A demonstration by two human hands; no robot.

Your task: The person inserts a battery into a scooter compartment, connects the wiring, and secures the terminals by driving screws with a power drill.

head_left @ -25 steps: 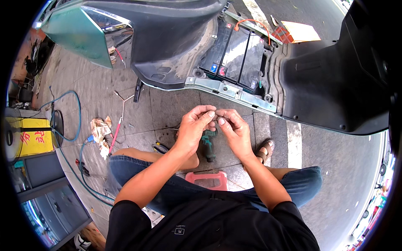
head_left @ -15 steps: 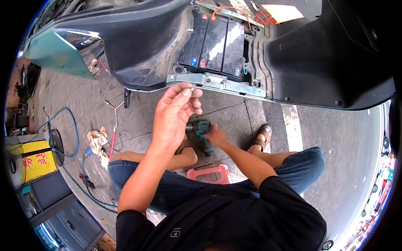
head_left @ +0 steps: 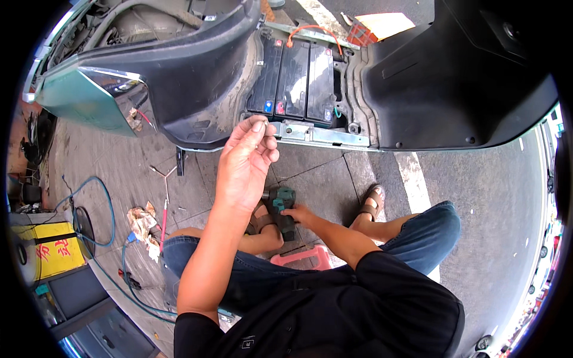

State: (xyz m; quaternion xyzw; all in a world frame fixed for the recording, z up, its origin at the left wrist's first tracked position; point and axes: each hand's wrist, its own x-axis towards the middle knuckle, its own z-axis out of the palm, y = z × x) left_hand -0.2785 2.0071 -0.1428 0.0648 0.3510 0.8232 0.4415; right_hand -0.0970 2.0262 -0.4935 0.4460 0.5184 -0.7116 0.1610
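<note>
Mid-frame, my left hand [head_left: 243, 158] pinches a tiny part [head_left: 265, 123]; my right hand [head_left: 302, 216] grips the drill [head_left: 280, 199], probably heavy, best held by its handle [head_left: 288, 229].

A plain black short-sleeved shirt [head_left: 334, 310] is worn on the upper body, its cloth creased into soft folds. On the left side of the chest it is marked with a small, pale, square-outlined emblem [head_left: 248, 343]. Each upper arm is covered by a loose sleeve, the left sleeve [head_left: 196, 335] and the right sleeve [head_left: 397, 283] both being black; the forearms, the left hand [head_left: 246, 152] and the right hand [head_left: 300, 215] are left bare. The thighs are covered by dark blue denim [head_left: 427, 235], faded in places, and the lower legs are left uncovered. Brown sandals [head_left: 374, 201] with broad straps are worn on the feet.
</note>
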